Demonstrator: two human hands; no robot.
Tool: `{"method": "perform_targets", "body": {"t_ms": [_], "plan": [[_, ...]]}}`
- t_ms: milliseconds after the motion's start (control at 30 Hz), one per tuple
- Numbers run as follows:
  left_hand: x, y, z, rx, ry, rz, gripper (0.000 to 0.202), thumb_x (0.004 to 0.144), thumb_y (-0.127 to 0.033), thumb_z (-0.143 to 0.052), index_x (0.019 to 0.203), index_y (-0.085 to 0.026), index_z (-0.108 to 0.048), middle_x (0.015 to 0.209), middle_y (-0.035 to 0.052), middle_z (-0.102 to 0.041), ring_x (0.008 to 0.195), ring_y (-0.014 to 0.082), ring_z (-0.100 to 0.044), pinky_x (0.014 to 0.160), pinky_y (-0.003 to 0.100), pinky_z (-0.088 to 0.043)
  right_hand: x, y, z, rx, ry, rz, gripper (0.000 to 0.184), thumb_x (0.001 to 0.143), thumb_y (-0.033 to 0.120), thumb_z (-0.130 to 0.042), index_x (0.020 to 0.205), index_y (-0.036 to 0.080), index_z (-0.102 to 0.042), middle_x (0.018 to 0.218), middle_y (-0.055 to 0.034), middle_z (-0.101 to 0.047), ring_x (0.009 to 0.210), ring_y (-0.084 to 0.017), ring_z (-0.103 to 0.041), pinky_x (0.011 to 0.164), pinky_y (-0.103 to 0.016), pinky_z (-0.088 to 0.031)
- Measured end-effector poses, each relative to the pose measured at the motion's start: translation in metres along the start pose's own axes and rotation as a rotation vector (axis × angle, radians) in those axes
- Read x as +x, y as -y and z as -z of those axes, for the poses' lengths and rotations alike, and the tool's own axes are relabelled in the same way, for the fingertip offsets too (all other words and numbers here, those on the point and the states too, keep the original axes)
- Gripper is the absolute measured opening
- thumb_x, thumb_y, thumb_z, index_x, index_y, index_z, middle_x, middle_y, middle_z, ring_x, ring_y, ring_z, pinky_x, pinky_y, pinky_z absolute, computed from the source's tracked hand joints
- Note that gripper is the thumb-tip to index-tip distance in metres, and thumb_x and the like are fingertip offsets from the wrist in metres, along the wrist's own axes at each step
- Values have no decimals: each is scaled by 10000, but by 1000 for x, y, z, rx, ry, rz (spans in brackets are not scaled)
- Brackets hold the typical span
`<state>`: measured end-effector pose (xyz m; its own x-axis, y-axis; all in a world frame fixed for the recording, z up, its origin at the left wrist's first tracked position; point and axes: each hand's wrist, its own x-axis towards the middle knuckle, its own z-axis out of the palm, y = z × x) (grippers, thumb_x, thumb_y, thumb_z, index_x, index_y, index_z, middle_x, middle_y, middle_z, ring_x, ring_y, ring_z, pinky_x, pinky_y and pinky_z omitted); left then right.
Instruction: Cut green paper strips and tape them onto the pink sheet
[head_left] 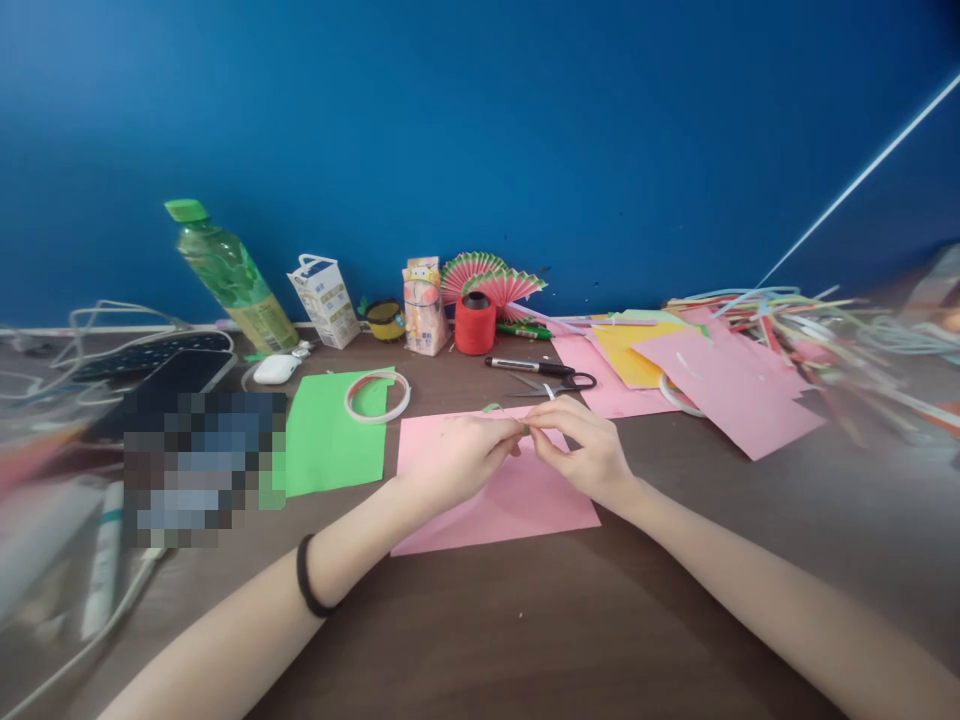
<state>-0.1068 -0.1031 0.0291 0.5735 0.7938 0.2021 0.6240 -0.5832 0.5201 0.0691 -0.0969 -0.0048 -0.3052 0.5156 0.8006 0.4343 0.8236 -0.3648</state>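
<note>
Both my hands meet over a pink paper sheet (517, 505) lying on the brown table. My left hand (459, 455) and my right hand (581, 445) are closed in pinches, fingertips touching, on a small thin green paper strip (493, 408) that curls up between them. A black band circles my left wrist. Black-handled scissors (561, 381) lie just beyond my right hand, with a black pen (525, 366) beside them.
A green sheet (330, 440) with a white tape ring (377, 396) lies left. A green bottle (229, 275), cartons, a red thread spool (475, 324) and paper fans (491, 282) stand along the blue wall. Pink and yellow sheets (720, 385) and paper strips pile right. Cables, a keyboard and a mouse (276, 369) sit left.
</note>
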Motion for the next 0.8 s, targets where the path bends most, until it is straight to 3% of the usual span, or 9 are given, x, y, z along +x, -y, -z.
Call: {"method": "perform_targets", "body": {"t_ms": [200, 433, 533, 667, 800], "plan": [[1, -1, 6, -133, 33, 64, 256, 851, -161, -385, 843, -196, -639, 779, -6, -690, 648, 114, -620, 623, 228, -462, 5, -4, 5, 73, -34, -252, 102, 779, 146, -517, 737, 207, -587, 743, -28, -635, 710, -157, -599, 627, -304, -499], [4, 1, 16, -462, 42, 226, 213, 821, -177, -408, 818, -154, -619, 692, 7, -659, 581, 100, -586, 590, 217, -454, 6, -37, 15, 119, -213, -590, 79, 773, 228, -545, 757, 180, -606, 733, -27, -641, 675, -154, -597, 650, -303, -488], [6, 3, 17, -547, 6, 281, 211, 825, -215, -408, 822, -146, -608, 571, -20, -571, 488, 81, -501, 516, 206, -412, 1, -56, 17, 120, -313, -639, 107, 768, 272, -547, 752, 179, -599, 722, -35, -648, 690, -174, -614, 669, -327, -501], [9, 2, 19, -621, -91, 366, 261, 845, -275, -374, 800, -142, -594, 444, -66, -365, 421, 71, -359, 439, 187, -326, -4, -76, 21, 10, -349, -677, 115, 766, 270, -524, 699, 196, -580, 694, -40, -650, 683, -191, -625, 647, -332, -500], [10, 4, 20, -762, -116, 417, 258, 812, -222, -348, 855, -136, -587, 485, -59, -357, 430, 71, -347, 427, 186, -319, -7, -84, 23, -62, -366, -668, 150, 779, 268, -476, 703, 199, -585, 715, -48, -660, 694, -196, -620, 630, -323, -483]]}}
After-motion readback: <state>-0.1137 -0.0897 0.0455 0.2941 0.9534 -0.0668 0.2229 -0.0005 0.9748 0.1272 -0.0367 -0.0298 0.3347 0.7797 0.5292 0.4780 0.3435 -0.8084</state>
